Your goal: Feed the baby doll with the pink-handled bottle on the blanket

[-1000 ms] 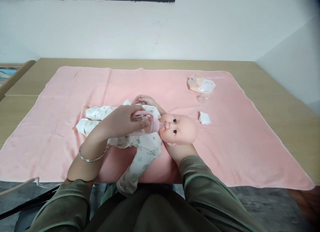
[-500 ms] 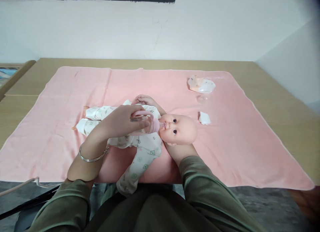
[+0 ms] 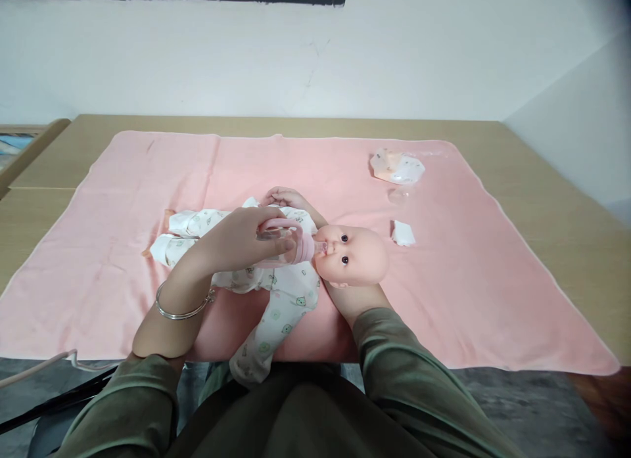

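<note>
In the head view, our left hand was closed around the bottle, and its teat touched the mouth of the doll. The bottle lay almost level over the doll's chest, its long axis running left to right, the teat pointing right toward the head. Our right hand was under the doll's head; how far it was open we could not tell, because the head hid the fingers.

The doll lay on its back on the pink towel on the table, near our edge, with one leg hanging over it. We judged that the doll could slide off if the right hand let go. The teat could also slip from the mouth if the left wrist turned.
</note>
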`<state>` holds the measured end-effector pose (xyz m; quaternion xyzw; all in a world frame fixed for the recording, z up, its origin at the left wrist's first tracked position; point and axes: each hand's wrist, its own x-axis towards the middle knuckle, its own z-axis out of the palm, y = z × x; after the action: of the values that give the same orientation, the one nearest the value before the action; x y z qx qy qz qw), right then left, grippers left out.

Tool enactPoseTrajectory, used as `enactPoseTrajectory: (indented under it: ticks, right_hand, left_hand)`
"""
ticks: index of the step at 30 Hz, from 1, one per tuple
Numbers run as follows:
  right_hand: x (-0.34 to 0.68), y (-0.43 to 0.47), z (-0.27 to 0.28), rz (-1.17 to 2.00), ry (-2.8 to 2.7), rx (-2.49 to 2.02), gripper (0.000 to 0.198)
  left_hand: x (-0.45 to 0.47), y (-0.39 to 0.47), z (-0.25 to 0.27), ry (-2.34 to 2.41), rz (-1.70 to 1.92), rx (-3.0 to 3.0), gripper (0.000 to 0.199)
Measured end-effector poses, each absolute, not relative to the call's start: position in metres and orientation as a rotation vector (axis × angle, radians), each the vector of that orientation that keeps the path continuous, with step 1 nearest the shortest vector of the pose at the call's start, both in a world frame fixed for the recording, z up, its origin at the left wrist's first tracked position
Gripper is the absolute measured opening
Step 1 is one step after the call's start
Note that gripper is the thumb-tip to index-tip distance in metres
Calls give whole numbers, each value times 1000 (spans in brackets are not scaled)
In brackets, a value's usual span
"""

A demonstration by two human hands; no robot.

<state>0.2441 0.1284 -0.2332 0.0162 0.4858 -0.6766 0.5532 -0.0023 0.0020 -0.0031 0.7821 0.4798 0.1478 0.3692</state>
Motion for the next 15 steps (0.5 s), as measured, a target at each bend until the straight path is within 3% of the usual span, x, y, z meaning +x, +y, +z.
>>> enactPoseTrajectory:
  ticks: [4,11,15]
  right_hand:
    - [229,133,-230,-1360,1028,13,37]
    - [245,130,-234,-1453,989,280,36]
    - [249,130,-238,-1568,1053,107,37]
  left_hand:
    - [-2,2,-3,1230,380,2016,26]
    - [-2,3,-4,1227,385,2021,26]
    - [-2,3,-4,1224,388,2013,25]
